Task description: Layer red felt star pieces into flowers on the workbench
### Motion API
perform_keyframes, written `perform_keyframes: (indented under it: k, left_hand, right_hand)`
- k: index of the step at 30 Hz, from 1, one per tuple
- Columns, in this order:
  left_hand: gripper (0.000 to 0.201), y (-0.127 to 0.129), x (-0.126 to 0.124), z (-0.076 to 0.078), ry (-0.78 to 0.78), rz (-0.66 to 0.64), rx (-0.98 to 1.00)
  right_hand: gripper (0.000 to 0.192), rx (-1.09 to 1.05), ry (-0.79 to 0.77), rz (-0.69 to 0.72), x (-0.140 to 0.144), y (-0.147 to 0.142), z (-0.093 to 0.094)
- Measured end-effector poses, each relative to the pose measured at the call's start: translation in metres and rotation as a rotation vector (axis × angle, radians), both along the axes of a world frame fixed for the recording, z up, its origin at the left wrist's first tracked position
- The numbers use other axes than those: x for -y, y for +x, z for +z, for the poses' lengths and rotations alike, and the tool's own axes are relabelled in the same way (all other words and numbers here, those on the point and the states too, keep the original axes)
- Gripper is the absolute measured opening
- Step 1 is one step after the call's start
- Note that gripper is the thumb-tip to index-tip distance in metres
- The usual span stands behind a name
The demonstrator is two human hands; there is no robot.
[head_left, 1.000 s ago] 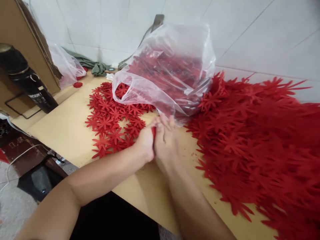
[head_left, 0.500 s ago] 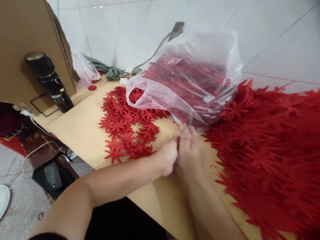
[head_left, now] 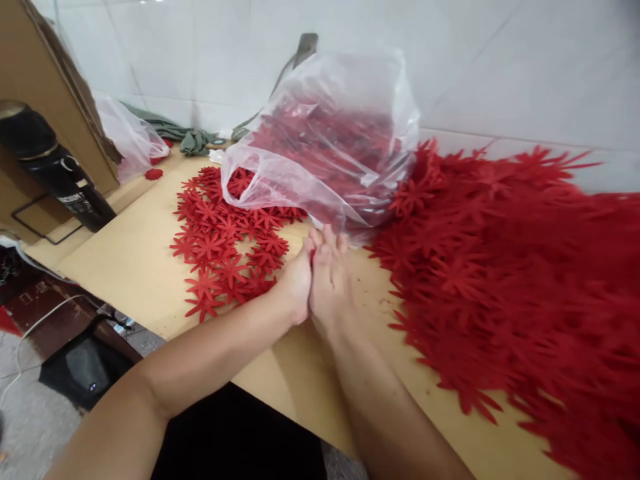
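Observation:
My left hand [head_left: 296,283] and my right hand [head_left: 331,280] are pressed palm to palm over the tan tabletop [head_left: 135,260], fingers pointing away from me. A thin red felt flower piece is squeezed between them; only a sliver of red shows at the fingertips. Just beyond the fingertips lies a clear plastic bag [head_left: 325,133] stuffed with red felt flowers. Left of my hands several flat red flowers [head_left: 220,240] are spread on the table. A big heap of red flowers [head_left: 500,267] covers the right side.
A black flask [head_left: 50,167] stands at the far left before a cardboard sheet [head_left: 30,67]. A small plastic bag [head_left: 131,137] and green cloth [head_left: 193,139] lie by the tiled wall. A black bag [head_left: 80,367] sits on the floor below the table edge.
My hands have stayed pressed together in front of the bag, with their fingers now straighter. The head camera swung right and then back left. The flowers and bag have not moved.

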State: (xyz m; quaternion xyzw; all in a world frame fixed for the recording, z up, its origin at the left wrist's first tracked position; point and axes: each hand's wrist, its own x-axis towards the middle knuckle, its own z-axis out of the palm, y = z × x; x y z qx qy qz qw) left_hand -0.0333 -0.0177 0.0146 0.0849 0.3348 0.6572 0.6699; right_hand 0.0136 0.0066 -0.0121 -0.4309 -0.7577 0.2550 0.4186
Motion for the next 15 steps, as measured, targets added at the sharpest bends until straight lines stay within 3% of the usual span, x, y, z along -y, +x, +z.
perform_keyframes:
  k: [3, 6, 9, 12, 15]
  left_hand:
    - [0.041, 0.008, 0.0, 0.001, -0.033, -0.032, -0.006]
    - [0.044, -0.002, -0.003, 0.006, 0.007, -0.055, 0.009]
    - [0.046, -0.012, -0.004, 0.007, 0.02, 0.016, -0.004]
    - [0.044, -0.007, -0.002, 0.005, -0.014, 0.041, -0.015]
    - [0.044, 0.002, -0.002, 0.003, -0.03, -0.019, -0.011]
  right_hand:
    - [0.067, 0.039, -0.093, -0.138, -0.006, 0.009, 0.001]
    - [0.064, 0.046, -0.018, 0.002, 0.011, 0.003, 0.008]
    - [0.056, 0.044, 0.004, 0.131, 0.018, -0.007, 0.011]
    - [0.057, 0.071, -0.07, 0.051, 0.001, -0.004, 0.006]
    - [0.061, 0.096, -0.077, -0.072, -0.012, 0.007, 0.003]
